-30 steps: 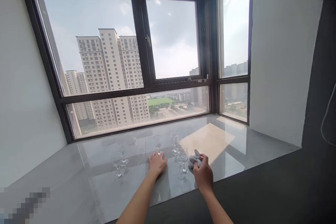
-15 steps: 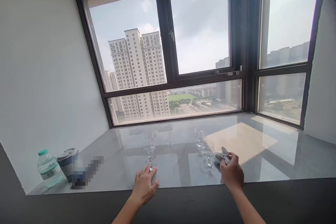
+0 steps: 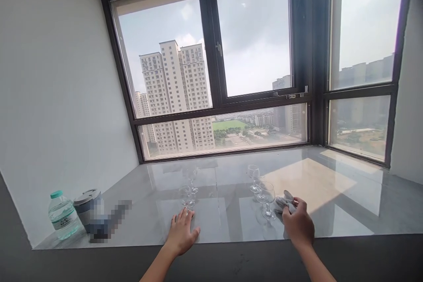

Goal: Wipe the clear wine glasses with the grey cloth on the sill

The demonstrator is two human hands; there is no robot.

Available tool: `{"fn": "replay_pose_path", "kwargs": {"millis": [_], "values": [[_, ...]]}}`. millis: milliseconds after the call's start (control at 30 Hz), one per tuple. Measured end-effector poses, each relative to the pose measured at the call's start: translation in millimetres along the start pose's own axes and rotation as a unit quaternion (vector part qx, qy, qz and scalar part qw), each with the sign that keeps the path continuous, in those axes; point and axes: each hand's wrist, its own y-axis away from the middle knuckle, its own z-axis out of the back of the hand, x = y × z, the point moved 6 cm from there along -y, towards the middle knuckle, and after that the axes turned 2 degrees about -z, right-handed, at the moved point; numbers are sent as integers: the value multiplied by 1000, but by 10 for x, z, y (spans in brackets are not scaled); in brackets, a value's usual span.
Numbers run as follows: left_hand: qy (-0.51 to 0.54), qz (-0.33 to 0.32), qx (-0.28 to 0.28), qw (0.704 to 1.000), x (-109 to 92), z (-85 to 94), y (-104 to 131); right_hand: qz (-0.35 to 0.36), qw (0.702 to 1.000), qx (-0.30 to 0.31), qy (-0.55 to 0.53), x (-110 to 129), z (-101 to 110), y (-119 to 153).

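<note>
My left hand (image 3: 181, 232) lies palm down at the sill's front edge, fingers stretched forward. Just beyond its fingertips stands a clear stemmed glass (image 3: 186, 192), with another stemmed glass (image 3: 192, 179) behind it. Whether the fingers touch a glass foot I cannot tell. On the right, my right hand (image 3: 300, 224) pinches a crumpled grey-white cloth (image 3: 284, 202). Left of the cloth stands a round-bowled stemmed glass (image 3: 269, 196). Two more, a middle glass (image 3: 259, 191) partly covered by it and a rear glass (image 3: 253, 172), run back in a row.
A water bottle (image 3: 62, 217) with a green cap stands at the left end of the glossy grey sill (image 3: 228, 224). Beside it are a lidded cup (image 3: 86, 205) and a blurred-out dark object (image 3: 109, 224). Framed windows (image 3: 261, 101) close off the back.
The view has shifted slightly. My right hand and the cloth sit a little further right in view, still by the front right glass. My left hand has hardly moved.
</note>
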Motion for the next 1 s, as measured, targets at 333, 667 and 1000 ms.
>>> {"fn": "replay_pose_path", "kwargs": {"millis": [333,667,1000], "values": [[4,14,-1,1000,-2,53,-88,7,1000,-7,-8,-3,-10,3],[-3,28,-16,999,46,13,-313,9,1000,-10,-6,-13,-17,-1],[-22,48,-9,999,31,16,-367,16,1000,4,-12,-39,-53,-31]]}}
